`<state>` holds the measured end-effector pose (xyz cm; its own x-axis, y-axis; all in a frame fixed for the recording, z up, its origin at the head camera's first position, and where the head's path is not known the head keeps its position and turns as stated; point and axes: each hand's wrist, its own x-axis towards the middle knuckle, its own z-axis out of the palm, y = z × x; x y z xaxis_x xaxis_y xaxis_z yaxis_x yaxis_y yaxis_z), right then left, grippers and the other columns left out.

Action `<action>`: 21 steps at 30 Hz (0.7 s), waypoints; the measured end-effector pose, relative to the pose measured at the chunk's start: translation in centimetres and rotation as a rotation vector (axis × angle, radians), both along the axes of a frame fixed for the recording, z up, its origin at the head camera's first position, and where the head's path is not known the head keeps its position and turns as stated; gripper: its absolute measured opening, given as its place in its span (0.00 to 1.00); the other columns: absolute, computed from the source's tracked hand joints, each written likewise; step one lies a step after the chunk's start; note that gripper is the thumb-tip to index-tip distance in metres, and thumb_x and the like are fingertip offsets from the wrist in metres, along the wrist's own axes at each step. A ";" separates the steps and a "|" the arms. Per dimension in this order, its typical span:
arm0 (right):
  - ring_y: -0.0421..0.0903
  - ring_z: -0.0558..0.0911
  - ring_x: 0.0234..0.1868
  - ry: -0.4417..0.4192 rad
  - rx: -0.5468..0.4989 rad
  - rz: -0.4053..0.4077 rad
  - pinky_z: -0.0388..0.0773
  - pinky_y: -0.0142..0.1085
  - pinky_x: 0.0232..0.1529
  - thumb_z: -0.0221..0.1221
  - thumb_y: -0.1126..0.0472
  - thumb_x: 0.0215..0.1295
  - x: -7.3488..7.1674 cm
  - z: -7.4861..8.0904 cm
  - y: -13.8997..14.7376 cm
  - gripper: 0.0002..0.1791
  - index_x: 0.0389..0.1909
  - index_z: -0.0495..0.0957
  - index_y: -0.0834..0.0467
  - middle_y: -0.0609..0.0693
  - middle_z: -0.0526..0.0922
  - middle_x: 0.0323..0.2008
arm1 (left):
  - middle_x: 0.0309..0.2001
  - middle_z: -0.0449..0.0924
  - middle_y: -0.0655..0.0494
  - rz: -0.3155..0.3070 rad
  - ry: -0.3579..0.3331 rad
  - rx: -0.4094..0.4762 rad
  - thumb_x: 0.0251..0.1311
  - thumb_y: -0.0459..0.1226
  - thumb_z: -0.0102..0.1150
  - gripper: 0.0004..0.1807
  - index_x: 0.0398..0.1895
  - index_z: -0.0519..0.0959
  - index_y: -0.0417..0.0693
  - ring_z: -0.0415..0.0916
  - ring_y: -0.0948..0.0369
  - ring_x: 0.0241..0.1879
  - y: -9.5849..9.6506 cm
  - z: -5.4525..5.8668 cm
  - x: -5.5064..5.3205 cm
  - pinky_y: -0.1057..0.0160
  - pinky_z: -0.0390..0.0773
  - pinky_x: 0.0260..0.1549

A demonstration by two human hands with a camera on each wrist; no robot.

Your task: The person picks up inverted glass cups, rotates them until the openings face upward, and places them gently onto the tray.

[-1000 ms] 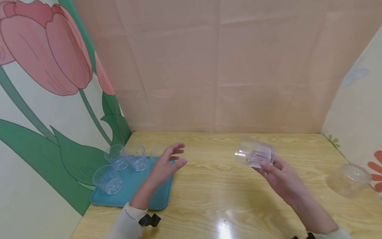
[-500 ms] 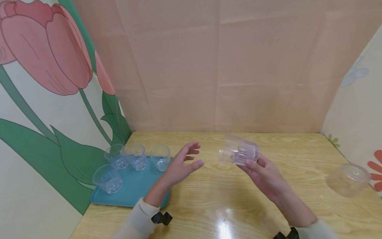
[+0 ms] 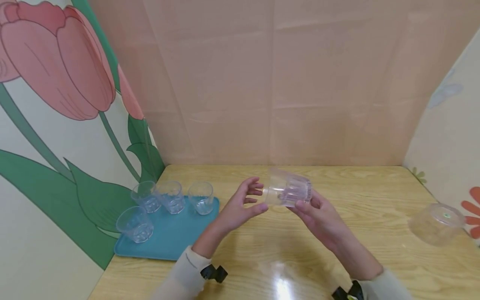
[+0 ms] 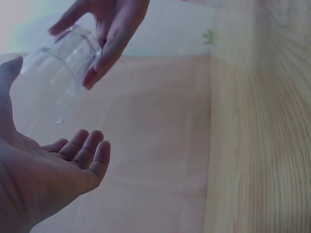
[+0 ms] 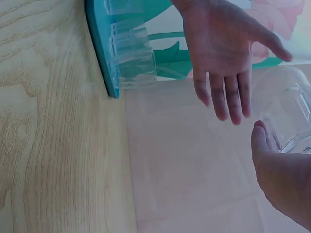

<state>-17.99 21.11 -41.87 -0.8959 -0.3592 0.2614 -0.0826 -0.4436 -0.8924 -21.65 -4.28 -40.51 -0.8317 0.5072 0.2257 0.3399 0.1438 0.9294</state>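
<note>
A clear tumbler [image 3: 289, 190] is tipped on its side above the table, its mouth facing left. My right hand [image 3: 325, 221] grips it near the base, thumb on the near side. Just left of the rim, my left hand [image 3: 240, 208] is held with fingers spread and nothing in them. In the left wrist view the tumbler [image 4: 60, 65] hangs over the left palm; whether the left thumb touches the rim, I cannot tell. The right wrist view shows the left fingers [image 5: 231, 92] extended beside the tumbler [image 5: 289, 109].
At the left, a blue tray [image 3: 168, 239] bears several upright clear tumblers, one of them at its near-left corner [image 3: 136, 225]. Another clear tumbler [image 3: 436, 225] stands upside down at the table's right side. A pink sheet [image 3: 273, 83] rises behind the wooden table [image 3: 360, 187].
My right hand has brought the tumbler leftward. The left hand has moved right, off the tray, toward the tumbler's rim, uncovering the tumbler at the tray's far-right corner.
</note>
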 end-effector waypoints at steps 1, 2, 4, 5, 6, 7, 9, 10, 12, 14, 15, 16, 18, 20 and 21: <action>0.45 0.76 0.66 0.001 -0.002 0.001 0.69 0.37 0.67 0.53 0.70 0.76 0.0 0.0 -0.1 0.35 0.77 0.48 0.68 0.50 0.75 0.65 | 0.70 0.67 0.45 -0.008 -0.004 0.008 0.61 0.56 0.68 0.49 0.78 0.55 0.48 0.68 0.49 0.66 0.1 0.0 0.0 0.42 0.68 0.66; 0.45 0.76 0.66 0.003 0.000 0.003 0.70 0.37 0.67 0.53 0.70 0.75 0.0 0.0 -0.2 0.35 0.77 0.49 0.67 0.50 0.75 0.65 | 0.70 0.67 0.45 -0.015 -0.009 0.014 0.60 0.57 0.68 0.50 0.78 0.55 0.47 0.68 0.48 0.66 0.1 0.0 0.0 0.41 0.68 0.66; 0.45 0.76 0.66 0.013 0.008 0.011 0.70 0.37 0.67 0.53 0.70 0.75 -0.1 -0.1 -0.4 0.34 0.76 0.51 0.66 0.51 0.76 0.65 | 0.70 0.67 0.44 -0.026 -0.024 0.020 0.58 0.59 0.68 0.53 0.78 0.54 0.46 0.69 0.48 0.64 0.3 0.0 -0.1 0.41 0.69 0.65; 0.45 0.76 0.66 0.020 0.016 0.014 0.70 0.36 0.67 0.53 0.70 0.75 -0.2 -0.1 -0.4 0.33 0.76 0.53 0.65 0.51 0.76 0.65 | 0.69 0.67 0.44 -0.032 -0.030 0.021 0.57 0.60 0.68 0.54 0.78 0.54 0.45 0.69 0.48 0.64 0.3 -0.1 -0.2 0.42 0.69 0.64; 0.45 0.75 0.67 0.028 0.028 0.019 0.70 0.36 0.67 0.53 0.69 0.75 -0.2 -0.2 -0.4 0.32 0.76 0.53 0.65 0.52 0.75 0.66 | 0.69 0.68 0.45 -0.037 -0.036 0.019 0.56 0.61 0.69 0.54 0.78 0.54 0.45 0.69 0.49 0.63 0.4 -0.1 -0.2 0.43 0.70 0.64; 0.45 0.75 0.67 0.037 0.042 0.022 0.69 0.36 0.68 0.54 0.69 0.75 -0.2 -0.2 -0.5 0.33 0.76 0.53 0.65 0.52 0.74 0.66 | 0.69 0.68 0.47 -0.038 -0.043 0.013 0.56 0.62 0.69 0.55 0.78 0.54 0.46 0.70 0.51 0.62 0.4 -0.1 -0.2 0.45 0.71 0.63; 0.46 0.74 0.68 0.051 0.065 0.028 0.69 0.35 0.68 0.54 0.68 0.76 -0.2 -0.3 -0.5 0.34 0.77 0.52 0.66 0.53 0.74 0.67 | 0.69 0.69 0.49 -0.040 -0.056 -0.005 0.54 0.63 0.69 0.56 0.78 0.53 0.46 0.71 0.55 0.59 0.5 -0.1 -0.1 0.50 0.75 0.60; 0.46 0.75 0.68 0.056 0.074 0.030 0.69 0.35 0.68 0.54 0.68 0.76 -0.2 -0.4 -0.6 0.33 0.76 0.53 0.66 0.53 0.74 0.67 | 0.69 0.69 0.50 -0.041 -0.060 -0.013 0.54 0.63 0.69 0.57 0.78 0.53 0.46 0.72 0.55 0.59 0.5 0.0 -0.1 0.52 0.76 0.58; 0.46 0.75 0.67 0.070 0.088 0.033 0.69 0.34 0.68 0.54 0.68 0.76 -0.2 -0.5 -0.7 0.33 0.76 0.54 0.67 0.53 0.75 0.66 | 0.68 0.69 0.49 -0.043 -0.070 -0.021 0.54 0.64 0.68 0.58 0.78 0.53 0.46 0.72 0.55 0.58 0.5 0.0 0.1 0.56 0.79 0.54; 0.46 0.76 0.66 0.078 0.096 0.034 0.69 0.34 0.68 0.54 0.68 0.76 -0.2 -0.6 -0.8 0.32 0.75 0.55 0.66 0.53 0.76 0.65 | 0.68 0.69 0.48 -0.041 -0.081 -0.025 0.53 0.65 0.68 0.58 0.78 0.53 0.46 0.73 0.55 0.57 0.5 0.1 0.2 0.58 0.80 0.51; 0.46 0.76 0.66 0.083 0.099 0.033 0.69 0.34 0.68 0.54 0.68 0.75 -0.2 -0.6 -0.9 0.31 0.75 0.56 0.66 0.53 0.76 0.65 | 0.68 0.70 0.48 -0.040 -0.083 -0.023 0.53 0.65 0.68 0.58 0.78 0.53 0.46 0.73 0.54 0.57 0.5 0.1 0.3 0.58 0.80 0.51; 0.46 0.76 0.66 0.084 0.101 0.033 0.69 0.34 0.68 0.54 0.68 0.75 -0.2 -0.6 -0.9 0.31 0.75 0.57 0.66 0.53 0.77 0.64 | 0.68 0.70 0.47 -0.038 -0.085 -0.020 0.53 0.65 0.68 0.57 0.78 0.54 0.46 0.73 0.54 0.57 0.5 0.1 0.3 0.58 0.80 0.50; 0.46 0.76 0.66 0.086 0.101 0.033 0.69 0.34 0.67 0.55 0.68 0.75 -0.2 -0.6 -1.1 0.31 0.75 0.57 0.65 0.52 0.77 0.64 | 0.67 0.71 0.46 -0.034 -0.081 -0.009 0.54 0.63 0.69 0.56 0.77 0.55 0.45 0.74 0.53 0.57 0.5 0.2 0.4 0.59 0.80 0.50; 0.45 0.77 0.65 0.086 0.099 0.033 0.70 0.34 0.67 0.55 0.69 0.75 -0.2 -0.6 -1.2 0.30 0.74 0.58 0.65 0.52 0.77 0.64 | 0.67 0.71 0.45 -0.029 -0.084 0.001 0.55 0.62 0.69 0.54 0.76 0.56 0.45 0.74 0.53 0.57 0.5 0.2 0.3 0.58 0.81 0.50; 0.45 0.77 0.65 0.085 0.099 0.033 0.70 0.34 0.67 0.55 0.69 0.75 -0.2 -0.6 -1.3 0.30 0.74 0.58 0.65 0.52 0.77 0.63 | 0.66 0.71 0.44 -0.029 -0.087 0.007 0.55 0.61 0.69 0.53 0.76 0.57 0.45 0.74 0.53 0.57 0.4 0.2 0.4 0.58 0.81 0.50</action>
<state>-18.22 19.82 -42.47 -0.8590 -0.4162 0.2980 -0.1468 -0.3574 -0.9223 -21.29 -3.83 -40.35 -0.8334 0.5299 0.1570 0.2618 0.1284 0.9565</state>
